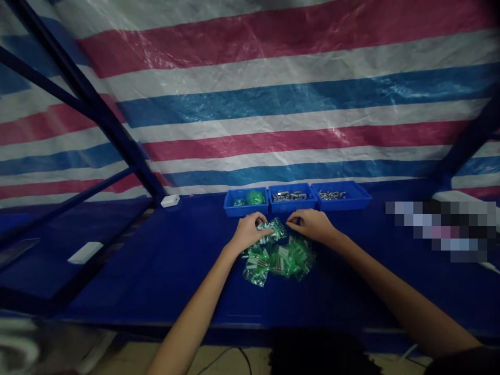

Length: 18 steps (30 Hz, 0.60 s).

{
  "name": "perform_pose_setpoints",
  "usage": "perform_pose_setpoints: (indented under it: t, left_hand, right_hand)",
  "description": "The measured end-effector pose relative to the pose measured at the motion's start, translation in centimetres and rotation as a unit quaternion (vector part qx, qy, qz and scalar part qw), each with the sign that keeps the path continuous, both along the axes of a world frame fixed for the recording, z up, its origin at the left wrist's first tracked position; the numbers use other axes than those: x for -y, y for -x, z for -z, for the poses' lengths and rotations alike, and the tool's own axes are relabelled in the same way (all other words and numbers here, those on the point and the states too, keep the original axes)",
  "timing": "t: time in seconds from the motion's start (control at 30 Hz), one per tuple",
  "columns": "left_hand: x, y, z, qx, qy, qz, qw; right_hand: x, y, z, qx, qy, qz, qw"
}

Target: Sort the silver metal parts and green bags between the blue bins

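My left hand [250, 230] pinches a small clear plastic bag [277, 227] between thumb and fingers. To its right, my right hand [314, 225] is held with thumb and fingertips together, close to the bag's right edge but apart from it. Whether anything small sits in those fingertips cannot be made out. Below both hands lies a pile of small filled plastic bags [291, 259], greenish, with pale strips and screw-like pieces showing through.
Behind my hands stand a left blue bin [247, 211] with green plastic, a middle blue bin [295, 204] and a right blue bin [346, 204], both with metal parts. A white box [170, 200] and a flat white object [85, 253] lie leftward. Blue frame posts [113, 138] flank the table.
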<state>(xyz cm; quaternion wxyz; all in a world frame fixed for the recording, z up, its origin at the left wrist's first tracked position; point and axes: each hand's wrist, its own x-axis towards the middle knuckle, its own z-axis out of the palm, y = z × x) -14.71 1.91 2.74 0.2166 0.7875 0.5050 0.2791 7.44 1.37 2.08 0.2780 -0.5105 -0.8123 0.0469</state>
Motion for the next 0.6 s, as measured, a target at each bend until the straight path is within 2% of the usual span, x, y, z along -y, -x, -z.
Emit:
perform_pose_setpoints:
  t: [0.13,0.37,0.47,0.6]
  left_hand:
    - [0.3,-0.4,-0.5,0.104,-0.044,-0.028,0.993]
    - [0.1,-0.7,-0.5,0.216,-0.043,-0.048,0.974]
    - [0.2,-1.2,-0.6,0.283,-0.042,-0.060,0.956]
    - [0.3,-2.0,0.0,0.321,-0.020,-0.058,0.945]
  right_hand:
    - [0.5,0.9,-0.3,-0.063,-0.002,0.015,0.998]
    - [0.7,1.9,0.4,-0.122,-0.013,0.003,0.992]
    - [0.7,2.1,0.6,-0.185,0.035,-0.022,0.982]
    - [1.1,2.8,1.1,-0.227,0.084,-0.063,0.968]
